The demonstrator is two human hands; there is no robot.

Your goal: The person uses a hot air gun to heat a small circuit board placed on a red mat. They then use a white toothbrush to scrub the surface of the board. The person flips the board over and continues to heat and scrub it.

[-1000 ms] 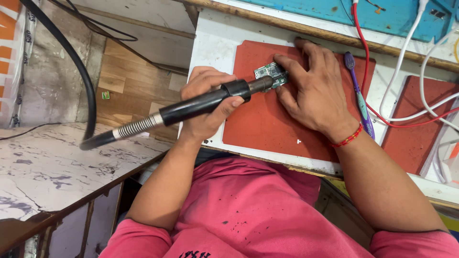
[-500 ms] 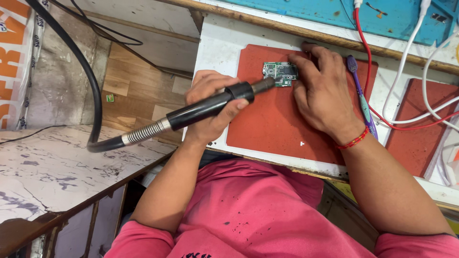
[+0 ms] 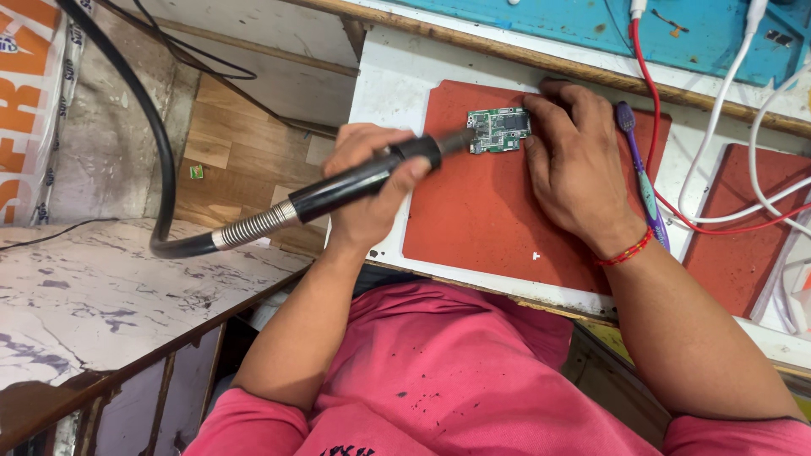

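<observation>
While the left hand [image 3: 365, 181] grips a black tool [image 3: 363, 179], an orange-and-white sign [image 3: 29, 110] hangs left.

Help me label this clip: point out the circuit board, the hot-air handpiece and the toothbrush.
circuit board [image 3: 500, 129], head view, middle of the green face.
hot-air handpiece [image 3: 351, 183], head view, black grip behind the left hand.
toothbrush [image 3: 644, 186], head view, purple handle beside the right hand.

The single view comes from a camera on the person's head, looking steeply down over the pink shirt [image 3: 473, 380] at the white worktable [image 3: 389, 84] close in front. It sits near enough that both forearms fill the lower frame and the red mat [image 3: 481, 211] lies mid-picture. To the left it also takes in a marbled counter [image 3: 101, 295] and the floor beyond.
</observation>
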